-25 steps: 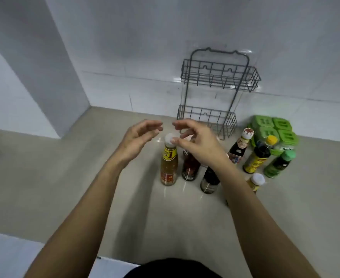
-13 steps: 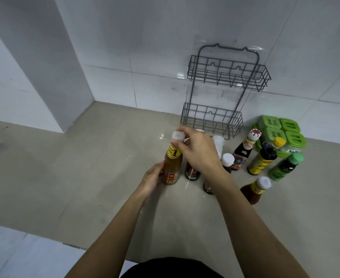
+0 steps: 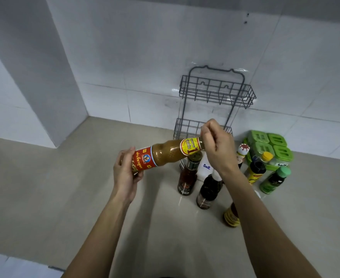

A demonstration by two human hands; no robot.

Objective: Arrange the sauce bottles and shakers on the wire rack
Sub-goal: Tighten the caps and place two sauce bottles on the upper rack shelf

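Both hands share one grip on the brown sauce bottle (image 3: 166, 153): the left hand (image 3: 125, 173) wraps its base, the right hand (image 3: 217, 149) closes round its cap end. Half a second ago it stood upright on the table (image 3: 65, 197); now it is lifted clear and lies nearly level above the other bottles (image 3: 187, 177). So the first bottle is picked, probably for a shelf. Farther back, against the wall, the rack (image 3: 215, 93) holds nothing on either tier.

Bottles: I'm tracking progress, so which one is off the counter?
The brown sauce bottle, tilted sideways between left hand and right hand; the others stand upright.
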